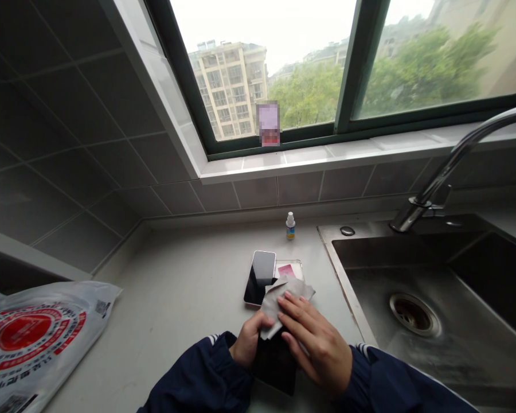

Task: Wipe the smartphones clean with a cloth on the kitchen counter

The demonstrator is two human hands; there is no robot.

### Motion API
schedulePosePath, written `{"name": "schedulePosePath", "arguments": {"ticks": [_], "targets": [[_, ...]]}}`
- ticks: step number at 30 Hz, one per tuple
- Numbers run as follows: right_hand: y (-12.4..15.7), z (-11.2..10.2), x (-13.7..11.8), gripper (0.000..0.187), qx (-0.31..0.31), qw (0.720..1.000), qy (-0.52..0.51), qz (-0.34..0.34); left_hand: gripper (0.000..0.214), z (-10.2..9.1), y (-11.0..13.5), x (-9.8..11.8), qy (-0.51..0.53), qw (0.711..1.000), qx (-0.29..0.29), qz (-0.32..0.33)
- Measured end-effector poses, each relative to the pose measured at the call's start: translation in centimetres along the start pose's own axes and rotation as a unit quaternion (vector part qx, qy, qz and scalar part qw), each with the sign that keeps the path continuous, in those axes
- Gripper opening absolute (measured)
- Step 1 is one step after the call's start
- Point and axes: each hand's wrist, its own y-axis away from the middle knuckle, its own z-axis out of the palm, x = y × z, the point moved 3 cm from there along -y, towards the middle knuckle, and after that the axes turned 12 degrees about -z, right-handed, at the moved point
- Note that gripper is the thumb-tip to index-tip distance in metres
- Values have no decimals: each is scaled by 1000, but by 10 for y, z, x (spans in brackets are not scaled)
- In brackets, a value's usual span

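Note:
A thin grey cleaning cloth (284, 285) with zigzag edges lies over the top of a black flat device (275, 364), perhaps a phone or small tablet. My left hand (248, 339) is closed on the device's left edge, its thumb over the cloth's corner. Fingers extended, my right hand (317, 339) presses the cloth against the device. Just beyond is a phone (260, 276) with a dark screen, lying flat. Beside it, partly under the cloth, sits a clear case (300, 268) with a pink card (286, 269).
A small white-capped bottle (290, 228) stands near the back of the counter (176, 298). On the right are a steel sink (370, 275) and curved faucet (451, 163). A printed plastic bag (43, 338) lies at left. The window sill (305, 160) runs behind.

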Motion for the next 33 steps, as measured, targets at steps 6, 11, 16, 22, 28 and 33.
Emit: {"name": "schedulePosePath", "arguments": {"ticks": [6,11,16,22,28,33], "targets": [[-5,-7,2,38,-2,999,-35,-24,30,11,3,5,17,999,8,34],[-8,-10,-1,28,-19,996,-75,-52,45,25,4,6,81,996,-46,-2],[-9,-16,-6,27,-10,993,-101,-55,57,28,4,6,119,990,-76,-18],[-6,-6,-5,43,-31,997,-59,-36,72,24,4,8,66,990,-126,-13],[2,6,1,59,-97,995,-29,-14,71,28,3,8,26,991,-124,42],[3,5,8,63,-99,995,-13,17,65,32,5,6,24,992,-108,59]]}}
